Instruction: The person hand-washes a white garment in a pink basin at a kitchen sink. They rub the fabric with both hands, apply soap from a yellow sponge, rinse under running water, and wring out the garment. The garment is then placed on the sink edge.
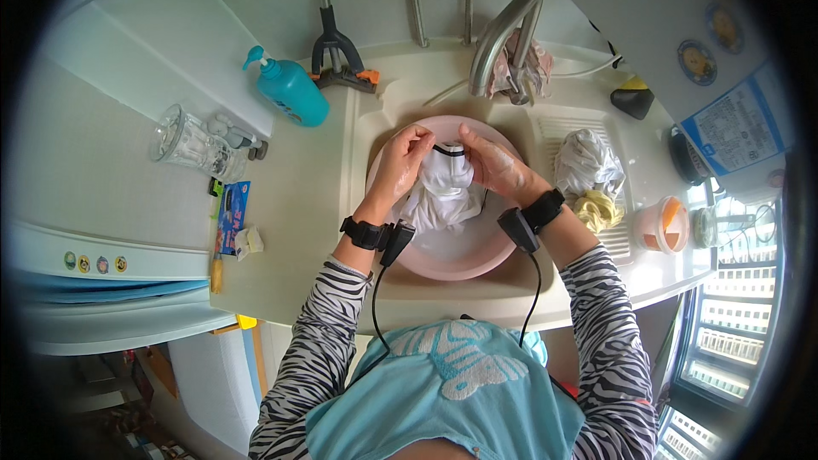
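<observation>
Near the pink basin's (477, 257) far edge, left hand (400, 160) and right hand (499, 169), clamped on the white cloth (443, 196), should keep its dark band (449, 152) taut.

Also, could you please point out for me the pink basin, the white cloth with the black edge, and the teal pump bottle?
Pink basin (456, 261): head view, on its bare near wall.
White cloth (445, 177): head view, on its white fabric, below the black edge.
Teal pump bottle (295, 95): head view, on its body.
</observation>
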### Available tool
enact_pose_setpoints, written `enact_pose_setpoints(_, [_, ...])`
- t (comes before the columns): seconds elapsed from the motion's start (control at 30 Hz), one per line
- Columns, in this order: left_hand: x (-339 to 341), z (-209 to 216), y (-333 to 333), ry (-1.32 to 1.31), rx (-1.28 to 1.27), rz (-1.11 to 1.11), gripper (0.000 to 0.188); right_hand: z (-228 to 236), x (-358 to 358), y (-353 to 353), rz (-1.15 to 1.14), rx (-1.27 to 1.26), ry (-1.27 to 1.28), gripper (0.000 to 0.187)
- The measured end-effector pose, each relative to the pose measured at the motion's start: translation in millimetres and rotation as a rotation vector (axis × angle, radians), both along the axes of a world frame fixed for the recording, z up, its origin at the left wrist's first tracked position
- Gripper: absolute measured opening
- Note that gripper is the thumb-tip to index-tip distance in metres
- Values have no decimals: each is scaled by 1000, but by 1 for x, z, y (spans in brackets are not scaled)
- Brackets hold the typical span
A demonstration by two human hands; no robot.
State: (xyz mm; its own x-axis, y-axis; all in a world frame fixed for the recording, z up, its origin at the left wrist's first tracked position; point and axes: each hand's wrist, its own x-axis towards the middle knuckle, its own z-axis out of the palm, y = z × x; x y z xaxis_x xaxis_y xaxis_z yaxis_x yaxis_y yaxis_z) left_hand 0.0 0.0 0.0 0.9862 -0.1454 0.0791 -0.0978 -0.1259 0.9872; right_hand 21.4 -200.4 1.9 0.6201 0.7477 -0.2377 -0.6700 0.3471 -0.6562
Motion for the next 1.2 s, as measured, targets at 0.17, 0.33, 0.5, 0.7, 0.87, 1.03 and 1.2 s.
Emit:
enact_pose_setpoints(0.17, [-8,18,-8,120,-161,47,15,22,-14,-2,2,-119,-286,40])
enact_pose_setpoints(0.33, [0,17,-9,92,-310,31,18,31,-2,0,-44,-172,-246,30])
enact_pose_setpoints(0.5, [15,-64,4,246,-237,130,19,47,-4,-14,-240,-280,-361,32])
enact_pose_setpoints(0.7, [-21,-160,-11,808,378,-624,31,70,-21,-45,-541,-590,-633,24])
enact_pose_setpoints(0.87, [-35,-213,-41,482,781,-736,49,93,-42,-48,-732,-520,-574,20])
enact_pose_setpoints(1.03, [-24,-243,-37,321,849,-397,47,94,-43,-52,-853,-535,-534,20])
enact_pose_setpoints(1.2, [-20,-195,-10,249,551,-159,24,85,-33,-67,-955,-571,-591,19])
